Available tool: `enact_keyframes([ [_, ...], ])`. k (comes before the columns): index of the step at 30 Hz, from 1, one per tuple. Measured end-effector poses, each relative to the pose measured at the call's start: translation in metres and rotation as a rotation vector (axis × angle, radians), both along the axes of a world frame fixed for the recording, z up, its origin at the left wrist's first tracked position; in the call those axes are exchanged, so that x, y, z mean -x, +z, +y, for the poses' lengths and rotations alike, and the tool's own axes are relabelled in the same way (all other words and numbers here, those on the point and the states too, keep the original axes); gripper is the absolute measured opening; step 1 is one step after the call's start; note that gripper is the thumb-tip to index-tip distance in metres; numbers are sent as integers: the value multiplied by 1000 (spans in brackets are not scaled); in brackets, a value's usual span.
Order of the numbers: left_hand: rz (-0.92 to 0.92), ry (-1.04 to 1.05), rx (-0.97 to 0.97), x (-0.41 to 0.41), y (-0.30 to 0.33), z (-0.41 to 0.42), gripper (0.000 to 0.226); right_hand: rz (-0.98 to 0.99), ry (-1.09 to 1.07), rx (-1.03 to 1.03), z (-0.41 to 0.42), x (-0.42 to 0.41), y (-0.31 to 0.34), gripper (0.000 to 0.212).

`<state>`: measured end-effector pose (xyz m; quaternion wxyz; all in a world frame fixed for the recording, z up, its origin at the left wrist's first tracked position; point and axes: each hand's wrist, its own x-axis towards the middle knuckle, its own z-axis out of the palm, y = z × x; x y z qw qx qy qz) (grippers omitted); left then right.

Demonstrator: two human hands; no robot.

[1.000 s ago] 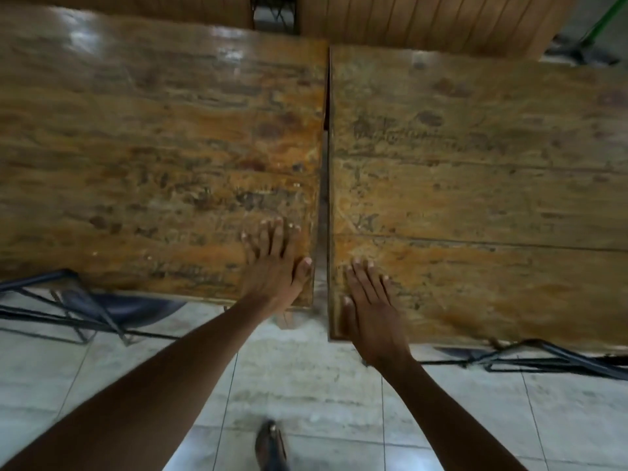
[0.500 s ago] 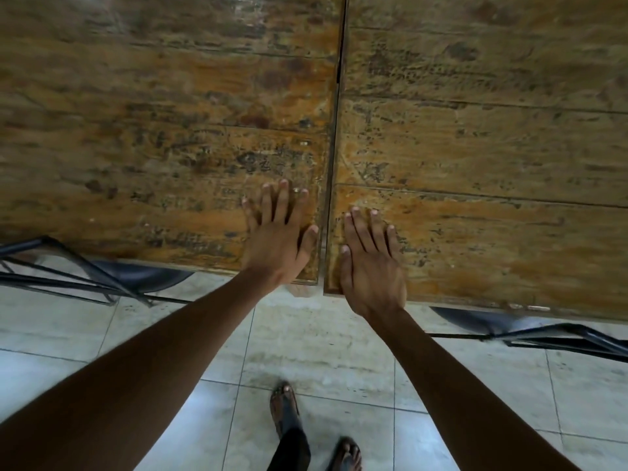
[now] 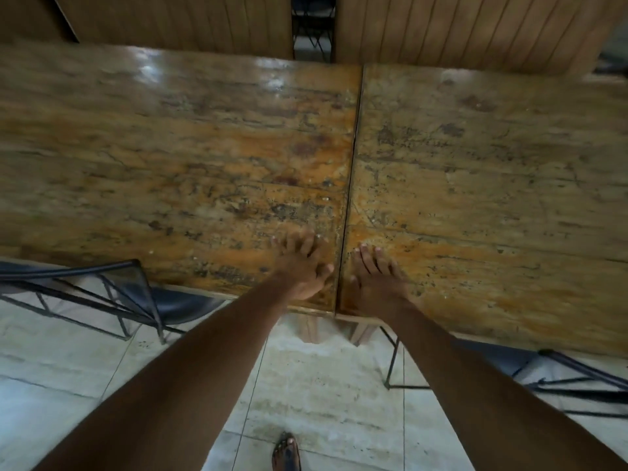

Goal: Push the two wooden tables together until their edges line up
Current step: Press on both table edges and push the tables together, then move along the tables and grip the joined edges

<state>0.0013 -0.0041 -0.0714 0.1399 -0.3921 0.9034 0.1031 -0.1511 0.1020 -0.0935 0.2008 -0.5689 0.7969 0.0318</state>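
Two flat hands, left hand (image 3: 300, 266) and right hand (image 3: 375, 280) (fingers spread), press abutting wooden tables (image 3: 170, 164).

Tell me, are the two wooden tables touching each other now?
Cannot tell. In the head view only a thin dark seam runs between the left table and the right table. At that width, it could be meeting edges or a hairline gap.

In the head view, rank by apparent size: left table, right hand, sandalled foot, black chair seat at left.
1. Left table.
2. Chair seat, partly hidden under the table.
3. Right hand.
4. Foot, cut off by the frame, so unsure.
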Motion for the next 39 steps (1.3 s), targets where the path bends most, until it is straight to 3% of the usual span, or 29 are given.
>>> enact_keyframes([
  [2,74,-10,12,-17,34,10,68,27,23,-131,-8,-8,29,62],
  [4,140,-11,29,-46,62,24,66,-10,43,-132,-6,-32,56,63],
  [11,158,159,169,-228,164,24,74,-36,245,103,-26,-163,167,67],
  [17,183,369,324,-422,228,4,81,-127,479,241,-73,-325,249,62],
  [24,168,525,452,-672,267,-33,67,-185,713,390,-157,-599,289,55],
  [27,198,574,480,-763,277,-47,86,-221,760,382,-195,-697,295,55],
  [29,203,591,469,-814,280,-61,78,-244,780,368,-214,-752,295,55],
  [32,221,619,472,-874,280,-95,62,-259,818,350,-248,-819,290,55],
  [36,225,621,463,-932,270,-153,61,-320,825,332,-309,-894,277,64],
  [39,193,601,444,-980,253,-222,59,-370,810,324,-380,-958,251,55],
])
